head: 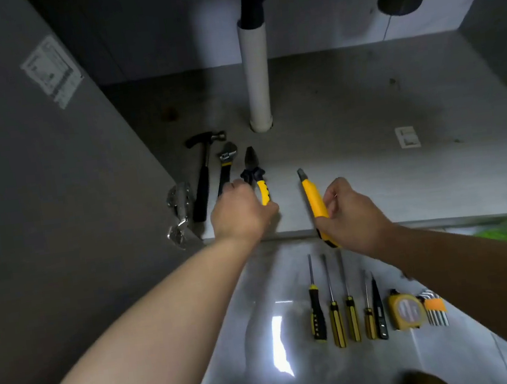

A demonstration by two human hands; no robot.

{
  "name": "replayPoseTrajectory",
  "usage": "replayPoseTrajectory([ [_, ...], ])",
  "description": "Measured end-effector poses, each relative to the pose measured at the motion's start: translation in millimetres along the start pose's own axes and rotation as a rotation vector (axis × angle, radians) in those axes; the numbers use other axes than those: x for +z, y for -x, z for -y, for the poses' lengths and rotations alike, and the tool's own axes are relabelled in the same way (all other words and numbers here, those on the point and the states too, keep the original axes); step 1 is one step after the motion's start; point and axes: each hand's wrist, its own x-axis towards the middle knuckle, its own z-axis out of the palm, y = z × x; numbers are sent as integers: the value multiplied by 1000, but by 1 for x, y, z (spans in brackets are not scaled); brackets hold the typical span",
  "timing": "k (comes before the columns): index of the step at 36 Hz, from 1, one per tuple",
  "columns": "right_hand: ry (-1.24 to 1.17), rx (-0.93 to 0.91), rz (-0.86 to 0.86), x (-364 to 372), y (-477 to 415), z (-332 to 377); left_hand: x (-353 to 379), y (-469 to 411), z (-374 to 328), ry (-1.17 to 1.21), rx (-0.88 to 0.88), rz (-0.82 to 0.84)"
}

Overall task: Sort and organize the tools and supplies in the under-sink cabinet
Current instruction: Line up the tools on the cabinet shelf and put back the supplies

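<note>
While the left hand [243, 213] curls round the yellow handles of the pliers [252, 168] at centre frame, the right hand [352, 211] grips a yellow utility knife [312, 195] just to the right, its tip pointing up the frame. The pliers sit just right of an adjustable wrench [226, 163] and a hammer [204, 178] laid on the cabinet floor [348, 116]. At lower centre, screwdrivers [317, 314], a tape measure [404, 312] and hex keys [435, 311] line up on the tiles [257, 287].

Pliers [254, 172] handles under left hand [242, 214]
</note>
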Motion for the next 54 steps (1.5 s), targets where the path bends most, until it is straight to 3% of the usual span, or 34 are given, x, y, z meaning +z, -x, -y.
replayPoseTrajectory([
  [3,-9,34,-34,5,-15,-1,-2,-26,-5,-68,4,94],
  [8,-43,92,-51,20,-29,-5,9,-39,-5,-139,23,116],
  [13,-32,82,-83,34,-37,-7,24,-24,2,-132,67,2],
  [22,62,10,-158,55,-60,16,40,16,30,15,340,-85],
  [38,175,-204,-174,82,-47,7,48,6,30,-2,280,-111],
  [54,318,-209,-81,77,-72,20,46,1,25,5,225,-97],
])
